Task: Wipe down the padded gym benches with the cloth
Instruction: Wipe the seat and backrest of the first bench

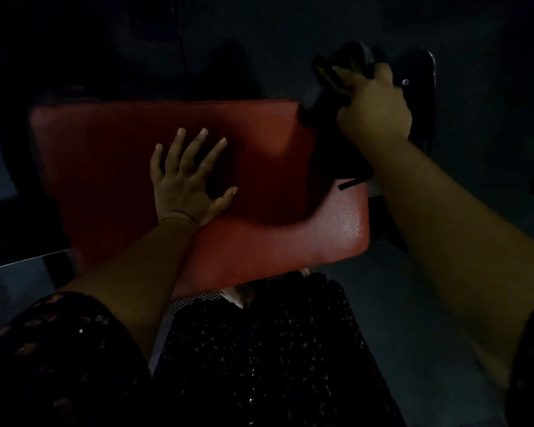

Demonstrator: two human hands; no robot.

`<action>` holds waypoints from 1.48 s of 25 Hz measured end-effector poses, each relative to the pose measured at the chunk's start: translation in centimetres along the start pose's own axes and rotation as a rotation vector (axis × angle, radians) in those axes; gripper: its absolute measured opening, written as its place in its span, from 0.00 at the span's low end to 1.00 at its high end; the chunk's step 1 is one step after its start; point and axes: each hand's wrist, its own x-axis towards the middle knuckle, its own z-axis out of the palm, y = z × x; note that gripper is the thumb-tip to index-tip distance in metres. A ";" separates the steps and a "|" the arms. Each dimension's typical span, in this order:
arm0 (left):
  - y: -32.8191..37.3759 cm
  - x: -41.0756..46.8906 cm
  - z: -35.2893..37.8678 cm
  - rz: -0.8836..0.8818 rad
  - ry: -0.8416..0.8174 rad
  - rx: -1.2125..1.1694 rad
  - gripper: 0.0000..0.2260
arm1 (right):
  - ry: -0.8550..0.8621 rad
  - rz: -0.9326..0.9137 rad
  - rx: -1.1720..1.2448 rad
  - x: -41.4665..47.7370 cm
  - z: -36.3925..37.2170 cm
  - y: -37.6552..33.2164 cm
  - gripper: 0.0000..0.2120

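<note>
A red padded bench pad [111, 167] fills the middle of the dim view. My left hand [185, 177] lies flat on it with fingers spread and straight. At the pad's far right corner my right hand [373, 109] grips a dark cloth [330, 137]. Part of the cloth bunches above my fingers and the rest hangs down over the pad's right edge. A shiny patch shows on the pad's near right corner [346, 223].
The room is very dark. A black machine part with a bolt [413, 84] stands just behind my right hand. A metal frame bar [19, 263] runs at the left. My dark patterned clothing [259, 349] fills the foreground below the pad.
</note>
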 end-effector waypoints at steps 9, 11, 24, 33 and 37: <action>0.1 0.2 -0.2 -0.017 -0.029 -0.012 0.30 | -0.060 0.004 0.173 -11.8 4.8 6.0 0.36; 0.0 0.2 -0.1 -0.011 -0.033 -0.025 0.29 | -0.064 0.035 0.154 -15.9 7.2 7.1 0.39; -2.9 -0.5 -2.6 -0.160 0.108 -0.147 0.19 | -0.203 0.264 0.225 -22.7 7.6 15.6 0.36; -9.6 -6.4 -2.8 -0.396 0.154 -0.020 0.22 | -0.048 -0.361 0.354 -3.7 -0.5 -8.0 0.31; -9.8 -6.2 -2.7 -0.383 0.192 -0.011 0.23 | -0.060 -0.642 0.182 0.0 0.4 -21.4 0.30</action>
